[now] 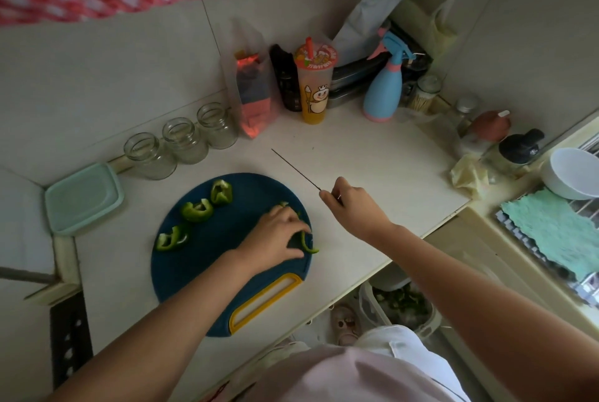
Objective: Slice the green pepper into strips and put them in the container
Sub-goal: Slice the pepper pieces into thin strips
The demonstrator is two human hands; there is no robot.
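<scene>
Left hand (275,236) is down on the right side of the blue board (227,272), fingers bent over a curved green pepper strip (309,247), with thumb and fingers pinching it against the board near its right edge. A bit more green shows just above the knuckles, mostly hidden. Right hand (350,203) is off the board to the right, over the counter (372,155), and grips a knife (295,169). The blade is seen edge-on as a thin dark line pointing up-left, clear of the board and touching no pepper. Three more pepper pieces (196,210) lie on the left half of the board in a loose diagonal line, apart from each other and well apart from the left hand. These are chunky curled pieces. The container (82,199), mint green, sits on the counter just left of the board by the wall corner. It looks lidded but I cannot tell for sure, and no pepper is visible in it. The board's yellow handle points toward the person. Three glass jars (184,140) stand in a row along the wall behind the board. Further right at the back are a drink cup (314,87) with a straw and a blue spray bottle (384,90). A white bowl (570,173) and a green cloth (551,229) are at far right.
</scene>
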